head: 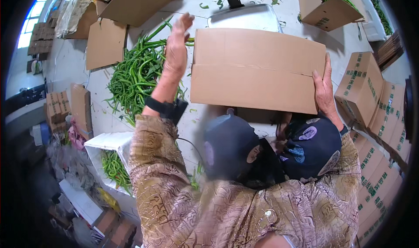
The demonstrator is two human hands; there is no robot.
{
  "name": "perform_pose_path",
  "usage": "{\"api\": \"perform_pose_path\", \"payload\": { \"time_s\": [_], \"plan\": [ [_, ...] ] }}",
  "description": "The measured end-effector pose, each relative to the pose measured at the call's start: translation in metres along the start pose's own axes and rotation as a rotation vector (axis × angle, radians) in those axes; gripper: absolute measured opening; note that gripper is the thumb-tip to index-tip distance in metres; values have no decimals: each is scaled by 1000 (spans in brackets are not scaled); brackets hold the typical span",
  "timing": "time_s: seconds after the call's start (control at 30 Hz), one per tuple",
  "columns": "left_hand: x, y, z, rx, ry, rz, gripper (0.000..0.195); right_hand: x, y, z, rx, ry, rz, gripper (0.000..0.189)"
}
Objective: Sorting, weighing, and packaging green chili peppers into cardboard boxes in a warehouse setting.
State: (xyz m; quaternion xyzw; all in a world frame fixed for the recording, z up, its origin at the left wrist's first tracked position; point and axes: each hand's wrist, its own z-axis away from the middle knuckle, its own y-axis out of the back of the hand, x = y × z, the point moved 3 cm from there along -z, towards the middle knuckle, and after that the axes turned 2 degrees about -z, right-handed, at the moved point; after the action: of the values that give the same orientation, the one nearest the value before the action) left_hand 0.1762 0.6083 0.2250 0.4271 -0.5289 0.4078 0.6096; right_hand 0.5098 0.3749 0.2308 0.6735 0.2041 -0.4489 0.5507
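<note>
A cardboard box [255, 71] lies across in front of my knees, its broad side with a lengthwise seam facing up. My right hand [324, 87] rests against the box's right end, fingers stretched along its edge. Raised beside the left end, my left hand [178, 45] has a small gap to the cardboard; its palm side is turned to the box, and nothing shows in it. Under and behind my left forearm spreads a pile of long green peppers [134, 77] on the floor. A metal tray-like scale platform [245, 17] is partly covered by the box.
An open foam box [108, 140] with green peppers stands at the left. Cartons of red peppers [140, 5] and green peppers [327, 15] stand farther off, beside a cardboard sheet [106, 45]. Printed cartons [360, 87] line the right side. Loose leaves [220, 2] lie on the floor.
</note>
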Motion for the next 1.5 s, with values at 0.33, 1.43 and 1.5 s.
{"api": "perform_pose_path", "payload": {
  "time_s": [0.33,1.43,1.5],
  "plan": [
    [-3,-16,26,-45,30,-397,67,-10,-9,-2,-47,-43,17,68],
    [-7,-19,24,1,-38,-696,45,51,-12,-66,-106,-24,-554,48],
    [0,-22,20,-3,-81,-688,45,48,-8,-70,-77,151,-243,41]
  ]
}}
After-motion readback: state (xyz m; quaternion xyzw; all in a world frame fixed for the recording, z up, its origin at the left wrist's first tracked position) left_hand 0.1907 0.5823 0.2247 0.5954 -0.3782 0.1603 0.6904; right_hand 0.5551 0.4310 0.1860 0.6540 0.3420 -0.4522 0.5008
